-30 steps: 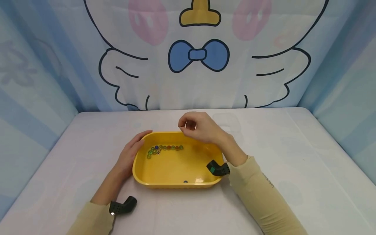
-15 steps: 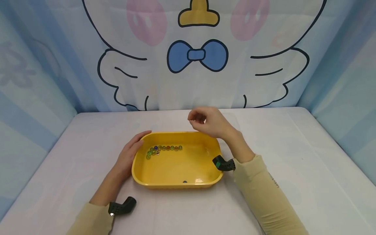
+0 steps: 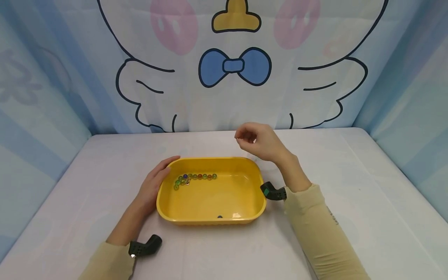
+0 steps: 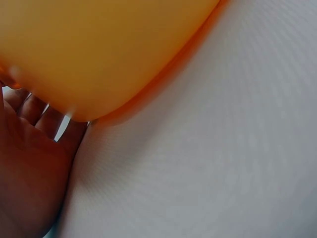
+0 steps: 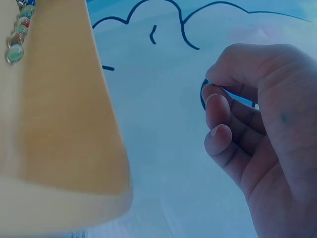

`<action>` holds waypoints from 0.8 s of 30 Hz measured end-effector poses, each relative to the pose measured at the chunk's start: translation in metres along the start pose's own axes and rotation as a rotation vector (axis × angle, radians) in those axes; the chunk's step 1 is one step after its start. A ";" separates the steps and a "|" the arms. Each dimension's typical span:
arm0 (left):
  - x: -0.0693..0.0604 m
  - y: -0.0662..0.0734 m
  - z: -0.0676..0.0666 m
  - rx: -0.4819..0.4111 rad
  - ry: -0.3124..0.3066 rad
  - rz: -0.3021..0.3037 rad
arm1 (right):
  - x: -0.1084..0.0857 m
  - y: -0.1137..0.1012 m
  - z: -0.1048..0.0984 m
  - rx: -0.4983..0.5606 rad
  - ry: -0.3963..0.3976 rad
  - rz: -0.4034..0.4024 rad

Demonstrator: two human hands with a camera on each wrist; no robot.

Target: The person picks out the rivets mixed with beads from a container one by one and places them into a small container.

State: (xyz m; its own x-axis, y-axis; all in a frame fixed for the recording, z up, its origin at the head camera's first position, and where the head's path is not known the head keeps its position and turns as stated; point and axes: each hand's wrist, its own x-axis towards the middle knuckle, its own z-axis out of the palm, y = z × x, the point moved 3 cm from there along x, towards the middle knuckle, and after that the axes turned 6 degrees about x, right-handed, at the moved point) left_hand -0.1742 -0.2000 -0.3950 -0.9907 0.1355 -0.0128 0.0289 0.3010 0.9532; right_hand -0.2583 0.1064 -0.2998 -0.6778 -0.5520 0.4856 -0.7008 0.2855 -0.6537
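A shallow yellow tray (image 3: 210,198) rests on the white table. My left hand (image 3: 150,190) holds its left side, with the thumb at the rim and the fingers along the outer wall. A row of small green, red and blue beads (image 3: 200,176) lies in the tray's far left part, bending at its left end beside a small shiny piece (image 3: 188,182). My right hand (image 3: 262,144) hangs in the air beyond the tray's far right corner. Its thumb and index finger meet at the tips, and the other fingers curl in. Nothing shows between them in the right wrist view.
A single dark blue bead (image 3: 219,217) lies by the tray's near wall. Black wrist cameras (image 3: 146,245) stick out from both sleeves. A printed cloth (image 3: 234,101) hangs behind the table, with more cloth at both sides.
My right hand has moved from above the tray's far rim to the right and away, with thumb and index finger still together. The left hand, tray and beads stay put.
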 end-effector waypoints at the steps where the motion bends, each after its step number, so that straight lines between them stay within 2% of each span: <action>1: 0.000 0.000 0.000 0.000 0.000 -0.001 | -0.001 0.001 -0.001 0.000 0.004 0.002; 6: 0.001 0.000 0.000 0.005 0.000 -0.001 | -0.004 0.007 -0.007 -0.011 0.020 0.027; 16: -0.001 0.001 0.000 -0.001 -0.003 0.003 | -0.009 0.020 -0.008 -0.043 0.013 0.144; 24: -0.001 0.001 0.000 0.022 0.000 0.014 | -0.012 0.026 -0.014 -0.083 0.028 0.187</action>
State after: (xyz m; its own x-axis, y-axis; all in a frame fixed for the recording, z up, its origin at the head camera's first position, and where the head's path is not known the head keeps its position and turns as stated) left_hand -0.1737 -0.2003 -0.3942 -0.9902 0.1394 0.0005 0.0455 0.3199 0.9464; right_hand -0.2716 0.1312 -0.3142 -0.8029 -0.4618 0.3770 -0.5774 0.4449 -0.6846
